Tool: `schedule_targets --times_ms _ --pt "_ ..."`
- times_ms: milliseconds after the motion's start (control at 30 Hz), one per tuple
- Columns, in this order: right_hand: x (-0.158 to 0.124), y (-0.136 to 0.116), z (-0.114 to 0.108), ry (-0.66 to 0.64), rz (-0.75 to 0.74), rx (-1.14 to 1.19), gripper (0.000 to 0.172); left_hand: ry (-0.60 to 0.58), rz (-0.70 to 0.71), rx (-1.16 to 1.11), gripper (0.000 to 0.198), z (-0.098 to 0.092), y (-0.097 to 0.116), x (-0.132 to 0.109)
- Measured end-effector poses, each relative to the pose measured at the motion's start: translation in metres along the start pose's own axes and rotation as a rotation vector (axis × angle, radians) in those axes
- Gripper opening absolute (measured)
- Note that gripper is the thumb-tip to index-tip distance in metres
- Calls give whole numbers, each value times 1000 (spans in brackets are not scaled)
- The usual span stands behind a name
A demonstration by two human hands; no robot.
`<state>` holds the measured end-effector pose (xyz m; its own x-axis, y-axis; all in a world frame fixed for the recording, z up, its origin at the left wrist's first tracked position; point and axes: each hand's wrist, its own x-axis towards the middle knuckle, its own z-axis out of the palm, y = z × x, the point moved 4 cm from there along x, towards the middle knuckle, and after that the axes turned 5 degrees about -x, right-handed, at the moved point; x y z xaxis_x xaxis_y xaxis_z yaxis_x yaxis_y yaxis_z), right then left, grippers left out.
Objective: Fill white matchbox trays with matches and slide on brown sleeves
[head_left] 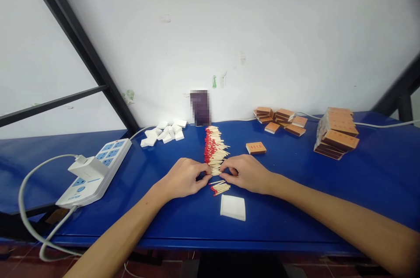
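Well left of the match pile (215,149), on the blue surface (183,223), you have a power strip (113,155) with a charger (89,169); its faint print is too small to read. Nearer the pile, white trays (167,133) lie scattered. Your left hand (184,177) is at the pile's near end on the red-head side, thumb and forefinger drawn close; whether they pinch a match, you cannot tell. The pile lies between your hands, its long axis running away from you, matches roughly crosswise; neither hand is clearly nearer. Just your side of it are loose matches (221,188), then one tray (232,207). Your right hand (244,173) is at the pile's bare-stick side, fingertips likewise close, its hold unclear. Right of the pile sits a box (256,148) with dark characters, not legible; farther right, more boxes (280,120) and a stack (337,133).
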<state>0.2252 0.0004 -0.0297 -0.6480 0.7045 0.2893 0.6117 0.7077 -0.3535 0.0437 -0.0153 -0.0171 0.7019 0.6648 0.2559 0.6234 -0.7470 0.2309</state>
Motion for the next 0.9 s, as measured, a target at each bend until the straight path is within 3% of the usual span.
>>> schedule_targets --times_ms 267,500,900 --pt "0 2 1 -2 13 1 12 19 -35 14 11 0 0 1" --pt "0 10 1 -9 96 135 12 71 -109 20 12 -1 -4 1" --pt "-1 7 -1 -8 76 177 6 37 -64 2 9 1 -3 1"
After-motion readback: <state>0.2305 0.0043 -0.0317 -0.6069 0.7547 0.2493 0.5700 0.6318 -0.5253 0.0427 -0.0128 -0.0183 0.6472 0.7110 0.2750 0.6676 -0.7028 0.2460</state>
